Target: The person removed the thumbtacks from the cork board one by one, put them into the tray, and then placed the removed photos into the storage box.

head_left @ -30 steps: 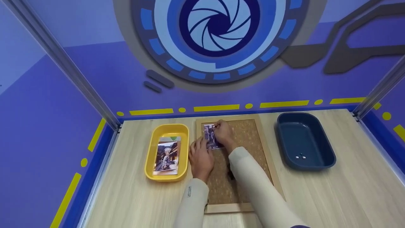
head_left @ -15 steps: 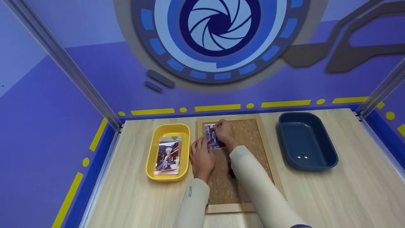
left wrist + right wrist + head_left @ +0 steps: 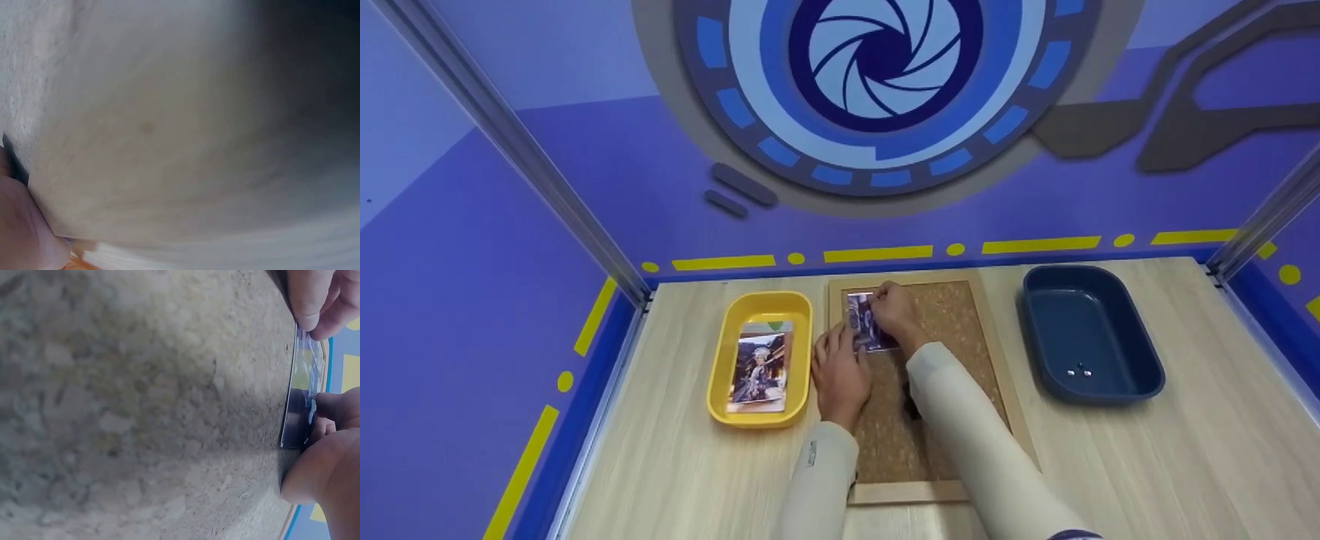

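In the head view a printed photo [image 3: 859, 313] lies at the upper left of a wood-framed cork board [image 3: 885, 450]. My left hand [image 3: 842, 379] presses the photo's lower left part with its fingers extended. At its upper right edge my right hand [image 3: 896, 313] has curled fingers and pinches a tiny pin, almost wholly hidden by the fingertips. From the right wrist, the photo [image 3: 298, 405] appears edge-on against the cork, slightly bowed, between both hands' fingers. A blurred close surface fills most of the left wrist view, with part of a hand [image 3: 25, 230] at lower left.
A yellow tray [image 3: 722, 352] with a stack of photos [image 3: 760, 371] stands left of the board. On its right is a dark blue tray [image 3: 1039, 352] holding a few small shiny metal pieces [image 3: 1080, 371]. A blue printed wall [image 3: 885, 217] rises behind the table.
The head view has shifted slightly. Both hands keep their places on the photo, with no clear movement of the photo or trays.
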Available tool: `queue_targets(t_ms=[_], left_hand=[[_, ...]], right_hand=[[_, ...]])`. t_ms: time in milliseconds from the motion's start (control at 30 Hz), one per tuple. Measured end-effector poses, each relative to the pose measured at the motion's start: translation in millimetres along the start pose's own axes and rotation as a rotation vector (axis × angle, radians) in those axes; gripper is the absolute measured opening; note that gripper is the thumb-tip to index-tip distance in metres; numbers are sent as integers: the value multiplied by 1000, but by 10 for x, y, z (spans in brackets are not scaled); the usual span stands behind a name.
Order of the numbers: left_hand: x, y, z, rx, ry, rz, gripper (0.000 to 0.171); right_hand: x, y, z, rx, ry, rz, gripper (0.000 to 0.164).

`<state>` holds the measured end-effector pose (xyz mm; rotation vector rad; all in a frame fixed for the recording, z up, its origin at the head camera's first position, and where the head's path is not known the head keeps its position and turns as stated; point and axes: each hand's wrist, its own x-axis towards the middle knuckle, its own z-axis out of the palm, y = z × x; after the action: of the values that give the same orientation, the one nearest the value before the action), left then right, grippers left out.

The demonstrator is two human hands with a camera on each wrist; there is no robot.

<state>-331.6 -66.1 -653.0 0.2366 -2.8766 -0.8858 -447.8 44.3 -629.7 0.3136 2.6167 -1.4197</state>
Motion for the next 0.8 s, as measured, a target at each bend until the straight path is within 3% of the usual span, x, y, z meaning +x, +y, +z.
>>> queue_targets(t_ms=[433,800], left_hand=[[-12,0,-11,0,42,50,50],[1,-14,17,10,14,12,55]], right_hand=[[14,33,-20,37,-22,-45,14],[-15,58,-14,76,-9,-97,13]])
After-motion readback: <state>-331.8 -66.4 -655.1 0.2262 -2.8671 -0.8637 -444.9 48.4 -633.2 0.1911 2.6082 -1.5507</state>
